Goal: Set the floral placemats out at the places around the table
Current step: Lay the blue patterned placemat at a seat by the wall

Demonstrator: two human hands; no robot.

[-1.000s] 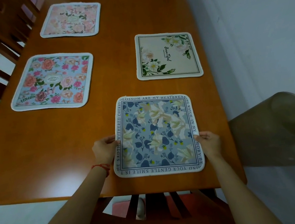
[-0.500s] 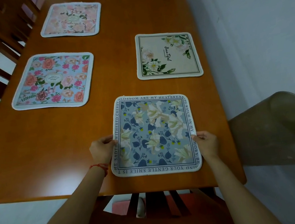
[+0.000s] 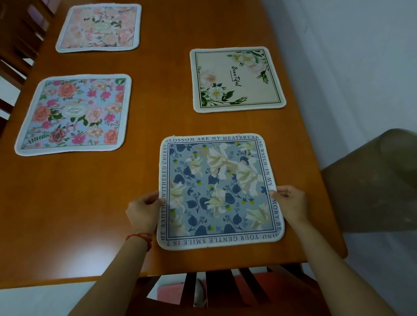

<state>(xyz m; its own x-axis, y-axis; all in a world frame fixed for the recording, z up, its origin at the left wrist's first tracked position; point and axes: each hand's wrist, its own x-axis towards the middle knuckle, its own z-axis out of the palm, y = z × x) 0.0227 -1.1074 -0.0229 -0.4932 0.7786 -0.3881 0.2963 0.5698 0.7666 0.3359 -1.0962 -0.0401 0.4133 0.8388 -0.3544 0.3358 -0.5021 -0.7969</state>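
Near the surface's (image 3: pixel 54 227) front edge, left hand (image 3: pixel 143 213) and right hand (image 3: pixel 292 204) pinch the blue lily placemat's (image 3: pixel 216 190) side edges.

Blue-and-cream floral placemat (image 3: pixel 216 190), pink rose placemat (image 3: pixel 74 114), orange-brown wooden table (image 3: pixel 52 214)

Between my two hands the blue lettered placemat (image 3: pixel 217 189) sits a little further left on the bench (image 3: pixel 52 214) than a second ago, and slightly further from the near edge. My left hand (image 3: pixel 144 214) and right hand (image 3: pixel 291 204) have gone the same way with it, each still pinching its own side edge. The shift is small, and most of it comes in the first half of that second.
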